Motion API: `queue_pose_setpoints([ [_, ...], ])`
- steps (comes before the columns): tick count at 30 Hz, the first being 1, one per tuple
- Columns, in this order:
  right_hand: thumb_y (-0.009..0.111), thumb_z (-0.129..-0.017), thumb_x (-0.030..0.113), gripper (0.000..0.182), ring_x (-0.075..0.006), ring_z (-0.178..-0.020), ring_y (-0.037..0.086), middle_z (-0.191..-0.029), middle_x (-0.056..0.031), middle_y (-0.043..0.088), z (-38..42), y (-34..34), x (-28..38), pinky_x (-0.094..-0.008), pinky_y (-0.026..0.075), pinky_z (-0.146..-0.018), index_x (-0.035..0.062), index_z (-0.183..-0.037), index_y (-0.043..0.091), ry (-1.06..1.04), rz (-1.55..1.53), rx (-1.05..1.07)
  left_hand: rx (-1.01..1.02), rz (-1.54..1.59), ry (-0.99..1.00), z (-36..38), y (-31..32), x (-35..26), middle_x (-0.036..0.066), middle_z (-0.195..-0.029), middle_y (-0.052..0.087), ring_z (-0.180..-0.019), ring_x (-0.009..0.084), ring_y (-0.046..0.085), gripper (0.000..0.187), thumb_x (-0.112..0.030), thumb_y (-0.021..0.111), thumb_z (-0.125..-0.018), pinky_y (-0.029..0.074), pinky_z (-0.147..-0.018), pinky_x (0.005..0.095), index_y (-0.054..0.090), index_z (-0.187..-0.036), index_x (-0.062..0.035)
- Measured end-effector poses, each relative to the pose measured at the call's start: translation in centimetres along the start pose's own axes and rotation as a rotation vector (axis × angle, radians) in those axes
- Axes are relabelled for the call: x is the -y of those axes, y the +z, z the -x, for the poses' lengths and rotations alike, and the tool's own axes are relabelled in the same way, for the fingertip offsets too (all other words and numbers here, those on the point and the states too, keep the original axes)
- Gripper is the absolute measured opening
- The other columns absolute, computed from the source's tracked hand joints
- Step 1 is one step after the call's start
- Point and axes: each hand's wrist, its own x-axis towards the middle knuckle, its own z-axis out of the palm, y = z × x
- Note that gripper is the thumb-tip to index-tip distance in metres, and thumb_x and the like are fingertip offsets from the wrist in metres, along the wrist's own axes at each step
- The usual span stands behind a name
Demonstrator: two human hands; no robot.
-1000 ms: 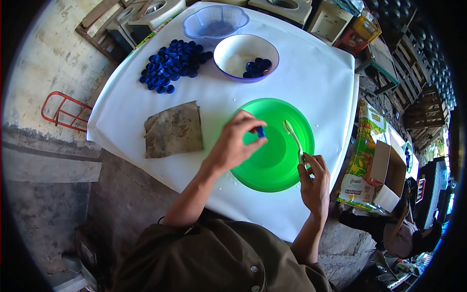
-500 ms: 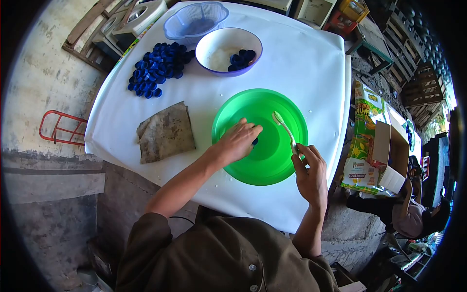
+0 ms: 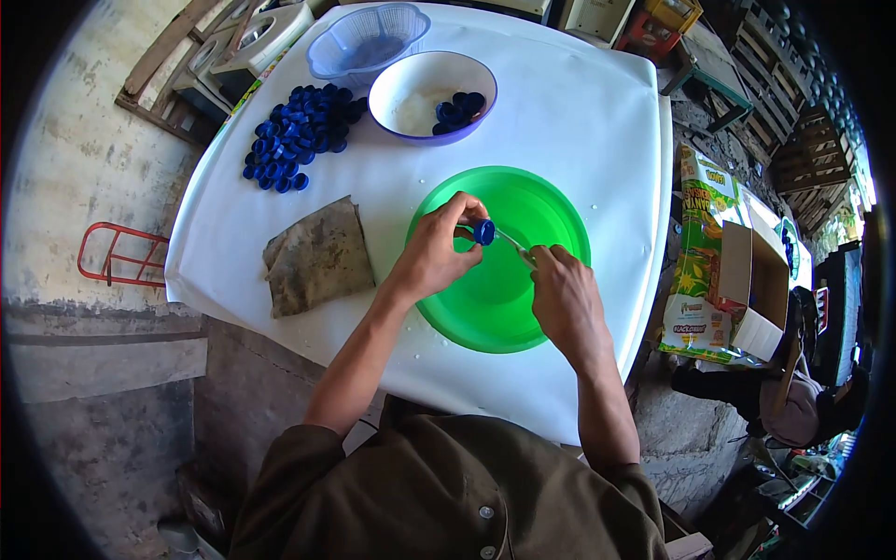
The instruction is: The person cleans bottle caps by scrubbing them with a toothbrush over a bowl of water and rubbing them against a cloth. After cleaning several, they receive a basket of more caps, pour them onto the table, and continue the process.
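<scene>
Over the green basin [image 3: 493, 322], I see the left hand [image 3: 432, 250] pinch a cap [image 3: 484, 232] edgewise, presumably baring it to the toothbrush [image 3: 527, 258] the right hand [image 3: 567, 303] grips.

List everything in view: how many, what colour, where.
Table: one, white-covered, centre
Basin: one, green, near side
Held cap: one, blue, above basin
Toothbrush: one, pale, at held cap
Cap pile: many, blue, far left
Bowl: one, white and purple, beyond basin
Bowl's caps: several, blue, inside right
Basket: one, pale blue, far edge
Cloth: one, stained grey-brown, left of basin
Rack: one, red, left wall
Cardboard box: one, brown, right of table
Printed packaging: uncountable, green and yellow, by box
Crates: at least two, yellow and red, top right
Other person: one, pinkish top, right edge
Shirt: one, brown, bottom
Left hand: one, bare, holding cap
Right hand: one, bare, holding toothbrush
</scene>
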Motion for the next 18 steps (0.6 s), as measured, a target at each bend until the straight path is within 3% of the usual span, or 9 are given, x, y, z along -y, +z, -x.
queue_pose_setpoints([
  [3, 0.056, -0.081, -0.005, 0.015, -0.0389, -0.078, 0.066, -0.087, -0.0207, 0.064, -0.7, 2.2, -0.8, -0.0476, 0.053, -0.07, -0.0036, -0.095, 0.063, -0.015, 0.061, 0.01, 0.009, -0.128, 0.102, -0.1, -0.2, -0.1, 0.009, -0.108, 0.067, -0.103, 0.0216, 0.066, 0.034, 0.005, 0.07, -0.078, 0.057, -0.083, 0.033, 0.061, -0.11, -0.0024],
  [9, 0.059, -0.083, 0.001, 0.009, -0.041, -0.08, 0.065, -0.086, -0.0213, 0.064, -0.5, 2.6, -1.3, -0.05, 0.052, -0.071, -0.003, -0.091, 0.06, -0.001, -0.03, 0.059, -0.003, -0.467, 0.279, 0.4, -0.2, -1.0, 0.01, -0.104, 0.062, -0.1, 0.0295, 0.057, 0.034, -0.006, 0.077, -0.073, 0.048, -0.089, 0.0409, 0.066, -0.105, -0.0044],
  [13, 0.061, -0.086, 0.004, 0.011, -0.0411, -0.079, 0.064, -0.088, -0.0211, 0.064, 0.2, -0.6, -0.6, -0.0509, 0.051, -0.07, -0.0032, -0.094, 0.06, 0.052, -0.104, 0.003, 0.077, -0.674, 0.17, 1.6, 0.4, -1.5, 0.01, -0.095, 0.059, -0.095, 0.0291, 0.054, 0.031, -0.01, 0.079, -0.072, 0.045, -0.091, 0.0414, 0.068, -0.1, -0.0039],
  [18, 0.061, -0.087, 0.002, 0.018, -0.0401, -0.078, 0.063, -0.09, -0.0192, 0.062, 1.5, -1.4, -0.1, -0.0501, 0.05, -0.067, -0.0012, -0.105, 0.06, 0.057, -0.122, -0.101, -0.042, -0.461, 0.18, 1.3, 0.2, -1.5, 0.009, -0.1, 0.063, -0.093, 0.0249, 0.06, 0.028, -0.01, 0.076, -0.077, 0.049, -0.082, 0.0362, 0.068, -0.104, -0.0041],
])
